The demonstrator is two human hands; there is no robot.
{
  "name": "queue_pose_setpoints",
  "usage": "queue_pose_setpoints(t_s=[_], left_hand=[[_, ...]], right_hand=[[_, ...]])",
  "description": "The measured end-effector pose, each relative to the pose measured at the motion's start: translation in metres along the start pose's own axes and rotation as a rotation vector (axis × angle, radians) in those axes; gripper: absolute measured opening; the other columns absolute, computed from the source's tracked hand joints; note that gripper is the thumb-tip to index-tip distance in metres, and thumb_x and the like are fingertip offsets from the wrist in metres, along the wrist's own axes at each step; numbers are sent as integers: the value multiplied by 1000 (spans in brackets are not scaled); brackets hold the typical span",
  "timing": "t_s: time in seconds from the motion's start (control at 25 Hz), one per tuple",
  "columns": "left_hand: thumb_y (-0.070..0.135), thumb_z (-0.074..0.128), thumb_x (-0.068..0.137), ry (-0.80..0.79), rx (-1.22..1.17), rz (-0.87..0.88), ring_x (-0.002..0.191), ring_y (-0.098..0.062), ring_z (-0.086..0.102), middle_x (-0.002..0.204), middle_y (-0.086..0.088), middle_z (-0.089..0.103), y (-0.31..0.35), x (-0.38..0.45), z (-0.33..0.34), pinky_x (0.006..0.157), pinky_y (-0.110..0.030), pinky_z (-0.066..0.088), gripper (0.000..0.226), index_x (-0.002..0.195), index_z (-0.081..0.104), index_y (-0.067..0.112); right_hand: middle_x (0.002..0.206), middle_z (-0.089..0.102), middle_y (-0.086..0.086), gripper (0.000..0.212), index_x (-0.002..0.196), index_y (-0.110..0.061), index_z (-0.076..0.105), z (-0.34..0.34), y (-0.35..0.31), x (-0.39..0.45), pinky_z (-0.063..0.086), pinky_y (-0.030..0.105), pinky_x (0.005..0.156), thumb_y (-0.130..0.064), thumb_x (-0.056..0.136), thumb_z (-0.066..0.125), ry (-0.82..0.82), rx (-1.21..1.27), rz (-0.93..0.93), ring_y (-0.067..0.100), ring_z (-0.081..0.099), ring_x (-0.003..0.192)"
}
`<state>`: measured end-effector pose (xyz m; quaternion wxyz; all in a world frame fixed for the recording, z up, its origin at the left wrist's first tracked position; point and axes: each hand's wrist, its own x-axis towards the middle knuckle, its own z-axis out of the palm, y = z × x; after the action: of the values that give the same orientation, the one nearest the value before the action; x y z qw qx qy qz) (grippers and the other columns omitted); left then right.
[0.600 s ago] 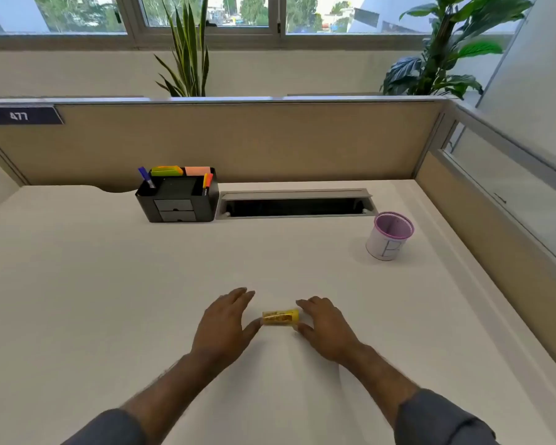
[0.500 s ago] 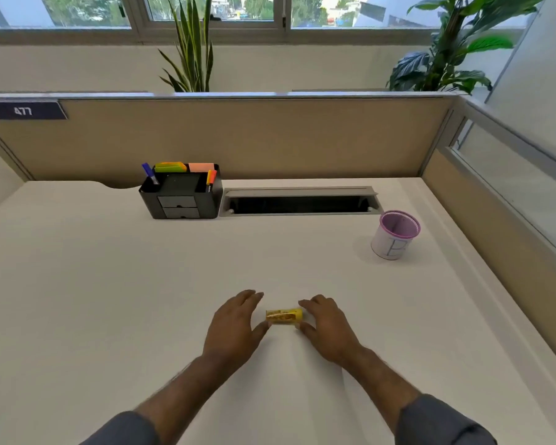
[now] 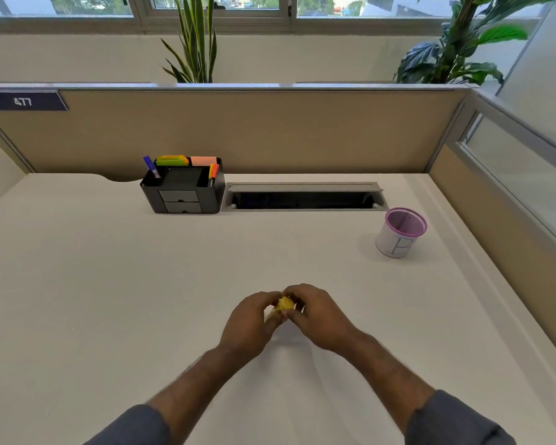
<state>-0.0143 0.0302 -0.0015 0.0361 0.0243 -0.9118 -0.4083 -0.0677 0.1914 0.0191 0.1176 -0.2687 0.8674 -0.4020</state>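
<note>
A small yellow cylinder (image 3: 284,305), like a glue stick, is held just above the white desk (image 3: 109,300) between both hands. My left hand (image 3: 249,322) curls its fingers round the cylinder's left part. From the right, my right hand (image 3: 321,316) closes its fingers and thumb on the other end. Most of the cylinder is hidden by the fingers; only a yellow end shows.
A black desk organizer (image 3: 183,187) with markers and sticky notes stands at the back. Beside it lies an open cable slot (image 3: 304,197). A pink-rimmed mesh cup (image 3: 400,234) stands at the right. Beige partitions (image 3: 254,130) enclose the desk.
The yellow cylinder lay on the desk with a hand flat at each end. Both hands have closed on it and lifted it, turning it so one end faces up.
</note>
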Motion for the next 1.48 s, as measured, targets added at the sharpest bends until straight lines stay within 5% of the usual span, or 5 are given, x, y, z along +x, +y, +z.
queue_pose_setpoints(t_s=[0.4,0.68,0.96,1.16,1.48], left_hand=[[9,68,82,111,-400,-122,79,-13,72,83,5,77,23,-2,-3,73,-27,57,23,92,71,30],[0,57,84,90,-265,-24,66,-4,65,66,18,70,30,-8,-6,60,-12,46,46,67,65,42],[3,55,85,130,-172,-23,67,-14,62,68,3,69,29,-4,-6,61,-26,50,32,69,62,30],[5,58,87,117,-149,-34,76,-6,64,79,9,70,25,-3,-4,66,-18,50,31,79,65,35],[11,64,88,123,-105,-60,82,-11,66,90,5,71,14,-1,-4,77,-34,57,14,98,69,21]], right_hand=[[91,60,-2,13,96,-18,69,-15,-37,7,44,21,67,-26,85,68,117,-99,12,11,56,78],[88,62,0,10,89,-14,72,-20,-44,8,49,27,71,-22,86,67,58,-121,65,15,58,80],[98,58,6,17,96,-9,65,-8,-49,4,53,37,78,-23,93,56,115,-202,68,22,59,86],[96,59,6,14,94,-12,66,-11,-44,8,49,30,74,-22,92,58,99,-150,75,19,58,84],[87,59,-1,11,92,-17,67,-17,-38,10,43,20,67,-26,88,65,206,-121,37,11,54,76]])
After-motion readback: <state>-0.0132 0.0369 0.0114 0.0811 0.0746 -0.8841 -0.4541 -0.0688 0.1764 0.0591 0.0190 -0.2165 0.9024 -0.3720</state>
